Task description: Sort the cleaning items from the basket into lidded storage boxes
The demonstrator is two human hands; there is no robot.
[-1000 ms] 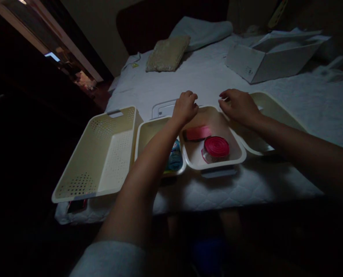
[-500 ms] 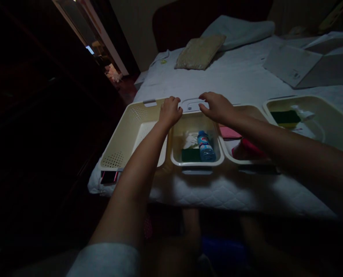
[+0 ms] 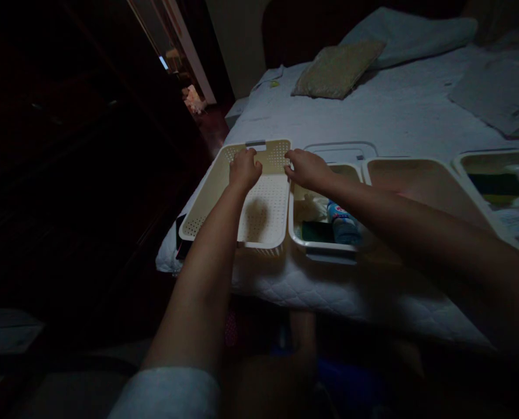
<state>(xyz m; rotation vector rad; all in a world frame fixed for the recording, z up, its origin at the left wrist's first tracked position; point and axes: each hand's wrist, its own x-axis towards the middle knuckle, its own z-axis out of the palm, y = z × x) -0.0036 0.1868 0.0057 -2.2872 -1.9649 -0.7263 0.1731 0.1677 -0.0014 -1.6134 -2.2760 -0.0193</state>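
My left hand (image 3: 244, 170) is over the cream perforated basket (image 3: 213, 174), its fingers loosely bent and apart from the thumb, holding nothing visible. At that basket's right rim is my right hand (image 3: 308, 169), thumb and fingers apart; whether it touches the rim I cannot tell. Nothing lies in the perforated basket. Under my right forearm stands a second cream basket (image 3: 295, 230), holding a blue bottle (image 3: 345, 228), a dark green scouring pad (image 3: 318, 231) and something white and crumpled (image 3: 315, 205).
To the right are a third basket (image 3: 416, 174), partly hidden by my arm, and a fourth basket (image 3: 473, 157) with a green-and-yellow sponge (image 3: 497, 185). A wire-like handle (image 3: 342, 144) lies behind. A beige cushion (image 3: 340, 70) rests farther back on the bed (image 3: 399, 110).
Both hands have shifted left relative to the baskets, from around the bottle's basket to the perforated one. The view has turned left, so the bed and baskets appear farther right.
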